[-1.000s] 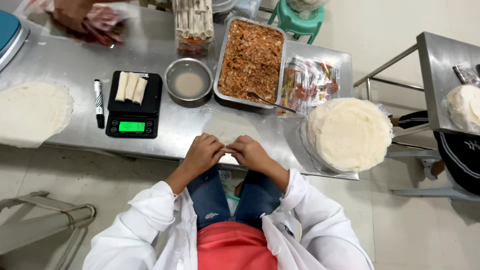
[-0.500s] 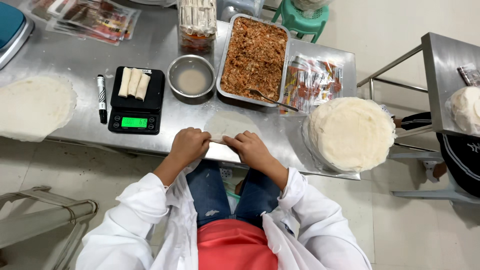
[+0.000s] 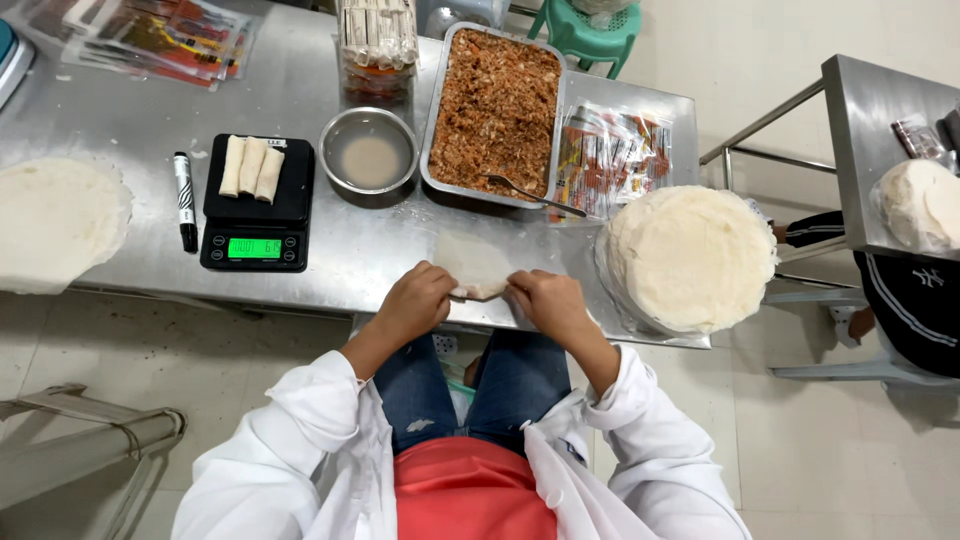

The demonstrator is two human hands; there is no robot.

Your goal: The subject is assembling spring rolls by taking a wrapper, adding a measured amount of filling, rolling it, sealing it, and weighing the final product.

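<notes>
A thin pale wrapper sheet (image 3: 474,262) lies on the steel table (image 3: 120,120) near its front edge, its near end rolled up. My left hand (image 3: 418,300) grips the roll's left end and my right hand (image 3: 545,298) grips its right end, fingers curled over it. Whether filling is inside is hidden. Just beyond stands a metal tray of brown minced filling (image 3: 495,110) with a spoon (image 3: 530,192) in it.
A black scale (image 3: 256,210) carries three finished rolls (image 3: 251,166). Beside it lie a black marker (image 3: 185,200) and a steel bowl of cloudy liquid (image 3: 369,156). Wrapper stacks sit at right (image 3: 688,256) and left (image 3: 55,220). Sauce packets (image 3: 612,150) lie near the tray. Another person's sleeve (image 3: 900,300) is at the far right.
Both hands stay at the table's front edge on the wrapper; they have spread slightly apart along the roll. The view has shifted a little.
</notes>
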